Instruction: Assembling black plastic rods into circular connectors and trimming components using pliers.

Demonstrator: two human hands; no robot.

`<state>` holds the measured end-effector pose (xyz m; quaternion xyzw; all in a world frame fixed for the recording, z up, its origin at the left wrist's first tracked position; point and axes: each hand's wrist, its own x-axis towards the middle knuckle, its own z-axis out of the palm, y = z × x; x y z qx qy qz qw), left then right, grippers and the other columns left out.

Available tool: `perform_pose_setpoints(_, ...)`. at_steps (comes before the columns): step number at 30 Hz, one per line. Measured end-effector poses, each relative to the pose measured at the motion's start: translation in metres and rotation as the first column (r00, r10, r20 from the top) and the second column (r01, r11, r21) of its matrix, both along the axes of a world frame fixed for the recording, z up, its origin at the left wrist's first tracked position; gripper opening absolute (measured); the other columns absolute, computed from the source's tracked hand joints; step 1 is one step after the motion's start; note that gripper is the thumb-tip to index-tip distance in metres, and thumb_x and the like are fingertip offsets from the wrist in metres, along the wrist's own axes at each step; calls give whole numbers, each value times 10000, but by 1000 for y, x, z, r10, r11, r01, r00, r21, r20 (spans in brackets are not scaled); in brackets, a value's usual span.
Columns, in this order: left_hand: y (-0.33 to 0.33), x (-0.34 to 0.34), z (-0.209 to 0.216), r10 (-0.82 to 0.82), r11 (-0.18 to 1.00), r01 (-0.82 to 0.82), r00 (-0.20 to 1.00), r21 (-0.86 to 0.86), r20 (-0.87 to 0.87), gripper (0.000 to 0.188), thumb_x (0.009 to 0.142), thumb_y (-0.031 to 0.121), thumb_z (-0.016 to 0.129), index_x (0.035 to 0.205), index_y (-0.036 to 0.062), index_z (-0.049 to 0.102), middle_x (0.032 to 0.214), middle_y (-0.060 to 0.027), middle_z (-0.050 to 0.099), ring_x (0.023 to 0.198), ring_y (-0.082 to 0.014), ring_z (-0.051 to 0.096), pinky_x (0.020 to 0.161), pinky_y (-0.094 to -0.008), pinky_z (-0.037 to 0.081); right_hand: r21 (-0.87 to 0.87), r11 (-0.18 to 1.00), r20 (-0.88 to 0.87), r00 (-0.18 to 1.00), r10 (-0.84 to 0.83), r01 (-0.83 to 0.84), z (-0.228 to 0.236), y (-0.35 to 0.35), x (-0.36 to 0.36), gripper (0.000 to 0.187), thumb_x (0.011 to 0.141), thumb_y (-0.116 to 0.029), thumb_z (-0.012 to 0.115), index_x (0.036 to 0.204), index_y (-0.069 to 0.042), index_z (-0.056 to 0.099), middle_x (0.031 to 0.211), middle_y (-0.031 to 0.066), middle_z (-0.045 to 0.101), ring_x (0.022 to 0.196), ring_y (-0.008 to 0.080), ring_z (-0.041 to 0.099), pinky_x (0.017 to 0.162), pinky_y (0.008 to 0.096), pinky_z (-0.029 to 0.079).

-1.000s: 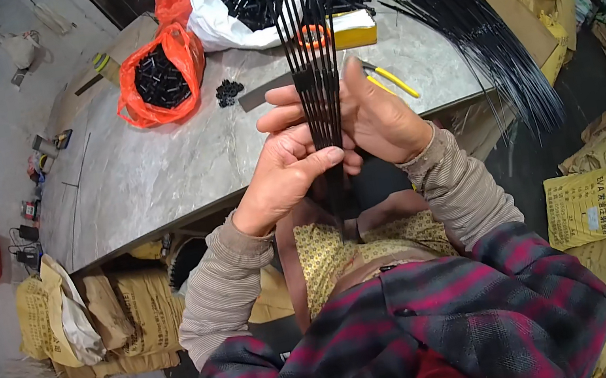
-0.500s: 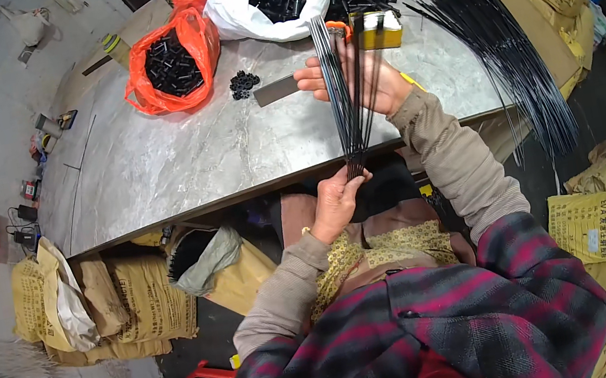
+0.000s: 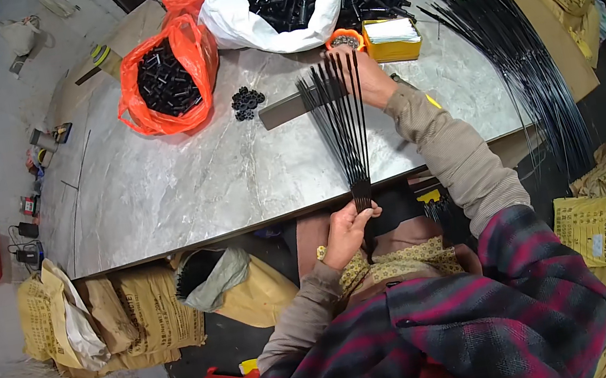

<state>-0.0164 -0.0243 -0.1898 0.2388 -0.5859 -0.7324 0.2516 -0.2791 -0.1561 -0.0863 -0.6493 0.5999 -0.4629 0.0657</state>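
My left hand [image 3: 351, 235] is closed around the lower end of a bundle of thin black rods [image 3: 354, 150], just off the table's near edge. The rods fan out upward over the table. My right hand [image 3: 372, 82] reaches past their upper ends, by a small orange dish [image 3: 344, 40] of small shiny pieces. Its fingers are partly hidden behind the rods, and I cannot make out whether they hold anything. A flat grey bar [image 3: 282, 112] lies beside the rods, near a little pile of black rings [image 3: 248, 103].
An orange-red bag [image 3: 212, 84] and a white sack [image 3: 214, 16], both full of black tubular parts, stand on the grey table [image 3: 182, 185]. A yellow box [image 3: 394, 50] sits right of the dish. Many long black rods [image 3: 530, 63] overhang the table's right edge. Brown sacks [image 3: 159, 309] stand below.
My right hand has moved from an open palm beside the rods to the orange dish. In my left hand the rods have shifted slightly down and now fan out more evenly.
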Motion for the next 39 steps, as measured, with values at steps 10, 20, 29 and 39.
perform_pose_setpoints(10, -4, 1, -2, -12, 1000, 12, 1000, -1, -11, 153, 990, 22, 550, 1088, -46, 646, 1032, -104, 717, 995, -170, 670, 933, -321, 523, 70, 997, -246, 968, 51, -34, -17, 21, -14, 329, 783, -169, 787, 1089, -93, 693, 1103, 77, 629, 1128, 275, 558, 1035, 427, 366)
perform_pose_setpoints(20, -14, 5, -14, -18, 995, 20, 1000, -95, 15, 163, 983, 40, 565, 1075, -42, 673, 1031, -84, 725, 1001, -157, 666, 947, -311, 512, 123, 987, -143, 983, 118, -101, -12, 39, -18, 350, 757, -123, 802, 1078, -51, 683, 1080, 104, 635, 1061, 303, 596, 947, 403, 474)
perform_pose_setpoints(29, -16, 6, -16, -19, 992, 21, 1000, -121, 14, 159, 976, 34, 574, 1069, -40, 680, 1019, -80, 730, 989, -156, 668, 938, -310, 516, 76, 985, -165, 972, 166, -155, 28, 102, 16, 389, 798, -99, 765, 1172, -72, 662, 1110, 89, 641, 994, 286, 619, 885, 368, 511)
perform_pose_setpoints(39, -18, 5, -7, -30, 992, 37, 998, -117, 63, 200, 968, 4, 560, 1103, -64, 692, 1026, -91, 730, 990, -144, 659, 929, -287, 507, 195, 853, 241, 866, 438, -485, 2, 145, 65, 390, 781, -203, 847, 1095, -26, 698, 970, 71, 673, 871, 179, 656, 772, 301, 525)
